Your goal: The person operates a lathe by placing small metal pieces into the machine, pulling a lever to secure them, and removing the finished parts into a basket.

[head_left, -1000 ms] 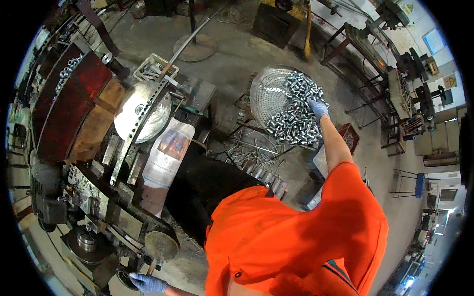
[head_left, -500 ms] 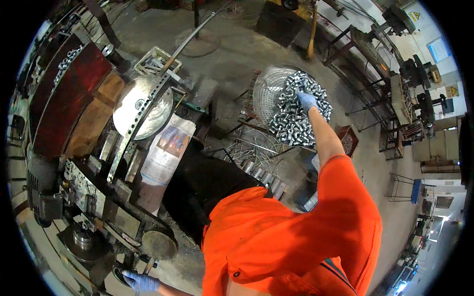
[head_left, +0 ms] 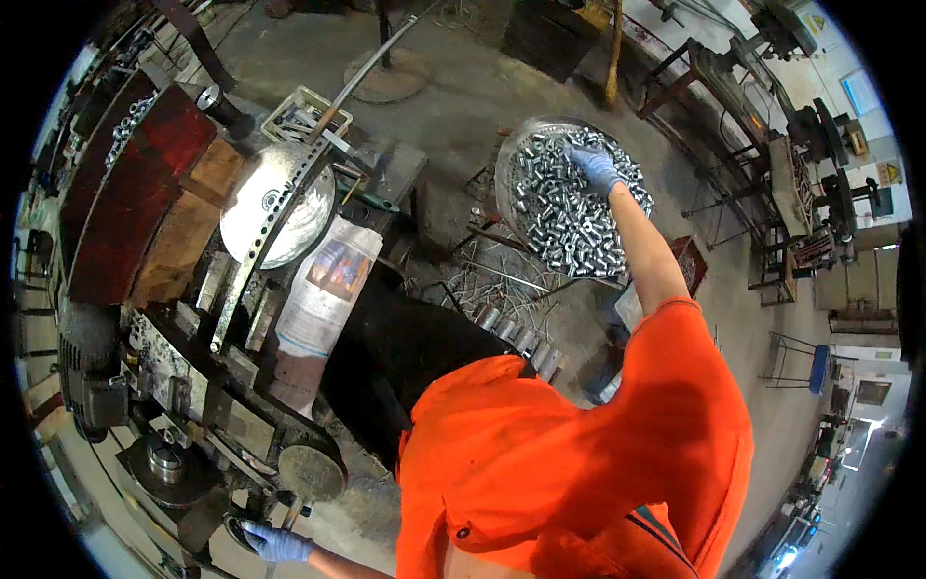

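Note:
My right hand [head_left: 595, 170], in a blue glove, lies on a heap of short shiny metal sleeves [head_left: 573, 220], its fingers stretched out over them. The sleeves fill most of a round perforated metal basin [head_left: 508, 162], whose bare wall shows at its left. At the lower left my left hand [head_left: 278, 544], also gloved in blue, reaches to a dark round handwheel [head_left: 234, 533] on the machine. Its fingers appear curled over the rim. Close by stands a round-ended metal lever [head_left: 311, 475].
Along the left runs the machine, with a large bright disc [head_left: 275, 207], a perforated bar [head_left: 253, 259] and a printed paper sheet [head_left: 328, 299]. A cream crate [head_left: 307, 114] holds metal parts. Scrap rods [head_left: 482, 280] litter the floor. Benches with machines [head_left: 786, 183] line the right side.
My right hand has moved slightly left and away from me, and the sleeves now spread farther left across the basin. The left hand stays at the handwheel.

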The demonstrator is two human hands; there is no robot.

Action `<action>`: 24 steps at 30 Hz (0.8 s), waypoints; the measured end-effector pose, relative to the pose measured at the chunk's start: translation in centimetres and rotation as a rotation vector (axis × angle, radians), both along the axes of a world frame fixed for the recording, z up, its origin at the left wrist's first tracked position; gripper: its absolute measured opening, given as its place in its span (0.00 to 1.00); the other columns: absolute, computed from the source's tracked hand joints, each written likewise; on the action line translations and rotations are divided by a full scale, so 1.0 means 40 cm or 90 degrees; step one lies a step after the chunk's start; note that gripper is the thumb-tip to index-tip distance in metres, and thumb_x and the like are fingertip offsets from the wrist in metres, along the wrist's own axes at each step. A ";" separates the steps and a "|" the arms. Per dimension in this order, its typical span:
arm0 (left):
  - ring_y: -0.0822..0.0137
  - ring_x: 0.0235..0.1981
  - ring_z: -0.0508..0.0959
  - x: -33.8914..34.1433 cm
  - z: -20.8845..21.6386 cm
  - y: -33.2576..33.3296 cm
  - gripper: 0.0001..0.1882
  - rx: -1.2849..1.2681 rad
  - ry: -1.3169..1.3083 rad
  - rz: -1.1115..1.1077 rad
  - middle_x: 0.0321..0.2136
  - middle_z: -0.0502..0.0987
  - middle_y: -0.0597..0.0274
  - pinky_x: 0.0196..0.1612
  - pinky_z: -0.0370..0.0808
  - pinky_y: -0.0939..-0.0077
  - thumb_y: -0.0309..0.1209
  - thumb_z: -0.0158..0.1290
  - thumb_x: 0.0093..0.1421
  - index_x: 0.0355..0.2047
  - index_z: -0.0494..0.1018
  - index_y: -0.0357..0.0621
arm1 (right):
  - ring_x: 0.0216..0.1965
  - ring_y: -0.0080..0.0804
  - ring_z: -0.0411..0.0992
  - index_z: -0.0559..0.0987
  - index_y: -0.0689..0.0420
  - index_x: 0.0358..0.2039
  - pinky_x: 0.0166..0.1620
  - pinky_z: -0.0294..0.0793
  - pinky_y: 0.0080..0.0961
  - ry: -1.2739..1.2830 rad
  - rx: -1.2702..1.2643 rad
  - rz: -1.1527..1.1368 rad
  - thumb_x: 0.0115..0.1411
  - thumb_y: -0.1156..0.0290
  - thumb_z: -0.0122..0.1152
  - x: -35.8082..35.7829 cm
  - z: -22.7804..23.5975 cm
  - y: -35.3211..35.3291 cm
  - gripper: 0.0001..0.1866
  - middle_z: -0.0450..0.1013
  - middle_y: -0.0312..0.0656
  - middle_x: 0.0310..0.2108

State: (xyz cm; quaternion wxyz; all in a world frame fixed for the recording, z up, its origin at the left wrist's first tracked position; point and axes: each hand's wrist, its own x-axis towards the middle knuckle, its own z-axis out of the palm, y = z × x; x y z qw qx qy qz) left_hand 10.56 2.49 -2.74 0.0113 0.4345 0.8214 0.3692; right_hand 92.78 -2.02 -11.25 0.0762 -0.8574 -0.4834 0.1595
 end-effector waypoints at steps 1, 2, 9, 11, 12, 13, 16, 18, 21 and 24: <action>0.57 0.40 0.75 0.003 0.002 -0.004 0.23 -0.012 0.004 0.010 0.42 0.75 0.48 0.44 0.70 0.68 0.41 0.45 0.63 0.45 0.71 0.30 | 0.47 0.34 0.69 0.71 0.59 0.50 0.46 0.72 0.31 0.228 0.132 -0.247 0.51 0.51 0.59 -0.041 0.026 -0.009 0.31 0.68 0.42 0.51; 0.57 0.40 0.75 0.005 0.005 -0.004 0.23 -0.022 0.008 0.018 0.42 0.75 0.48 0.44 0.70 0.67 0.41 0.45 0.63 0.45 0.71 0.30 | 0.47 0.35 0.70 0.70 0.59 0.51 0.47 0.71 0.28 0.356 0.146 -0.482 0.51 0.51 0.59 -0.115 0.112 -0.008 0.32 0.68 0.43 0.52; 0.62 0.31 0.74 -0.003 -0.023 0.003 0.23 0.078 -0.009 0.009 0.37 0.77 0.51 0.35 0.72 0.71 0.43 0.46 0.62 0.43 0.72 0.32 | 0.39 0.33 0.71 0.71 0.60 0.49 0.36 0.74 0.33 0.481 0.330 -0.606 0.50 0.50 0.62 -0.244 0.081 -0.336 0.32 0.70 0.42 0.45; 0.62 0.33 0.74 -0.024 -0.035 0.000 0.23 0.070 -0.013 0.006 0.38 0.76 0.51 0.38 0.72 0.71 0.43 0.46 0.62 0.43 0.72 0.32 | 0.43 0.35 0.68 0.69 0.58 0.52 0.37 0.75 0.37 0.542 0.346 -0.644 0.52 0.50 0.61 -0.255 0.050 -0.340 0.32 0.66 0.42 0.50; 0.62 0.34 0.74 -0.028 -0.035 0.000 0.23 0.068 -0.014 0.005 0.39 0.76 0.51 0.39 0.72 0.71 0.43 0.46 0.62 0.43 0.72 0.32 | 0.47 0.35 0.66 0.67 0.58 0.53 0.38 0.76 0.38 0.567 0.360 -0.636 0.53 0.50 0.60 -0.263 0.041 -0.320 0.33 0.65 0.42 0.52; 0.62 0.35 0.74 -0.031 -0.036 -0.002 0.23 0.066 -0.013 -0.007 0.39 0.76 0.50 0.39 0.72 0.71 0.42 0.46 0.62 0.44 0.72 0.31 | 0.51 0.36 0.63 0.66 0.58 0.55 0.38 0.76 0.38 0.593 0.374 -0.628 0.54 0.50 0.59 -0.270 0.033 -0.294 0.34 0.63 0.41 0.54; 0.61 0.36 0.74 -0.024 -0.024 -0.002 0.23 0.056 -0.005 -0.023 0.40 0.76 0.50 0.40 0.72 0.71 0.42 0.46 0.62 0.44 0.72 0.31 | 0.50 0.41 0.65 0.62 0.56 0.57 0.46 0.70 0.49 0.571 0.294 -0.630 0.46 0.49 0.66 -0.281 0.021 -0.162 0.42 0.63 0.43 0.54; 0.61 0.36 0.74 -0.064 -0.053 0.004 0.23 0.039 0.001 -0.011 0.41 0.75 0.49 0.40 0.72 0.71 0.42 0.46 0.63 0.44 0.71 0.31 | 0.52 0.44 0.64 0.67 0.57 0.54 0.48 0.66 0.49 0.544 0.308 -0.591 0.46 0.48 0.65 -0.191 -0.100 -0.117 0.39 0.66 0.46 0.52; 0.59 0.38 0.75 -0.071 -0.054 -0.002 0.26 0.027 -0.030 0.000 0.41 0.76 0.50 0.45 0.70 0.69 0.45 0.47 0.61 0.44 0.72 0.31 | 0.46 0.40 0.67 0.73 0.60 0.46 0.43 0.69 0.41 0.580 0.236 -0.625 0.48 0.47 0.62 -0.176 -0.089 -0.021 0.33 0.69 0.47 0.47; 0.63 0.31 0.74 -0.014 -0.014 0.000 0.23 0.012 -0.018 0.030 0.37 0.77 0.50 0.36 0.71 0.71 0.42 0.46 0.62 0.45 0.71 0.31 | 0.32 0.39 0.73 0.76 0.64 0.38 0.30 0.73 0.39 0.356 0.182 -0.494 0.50 0.50 0.60 -0.149 -0.119 0.034 0.27 0.74 0.49 0.35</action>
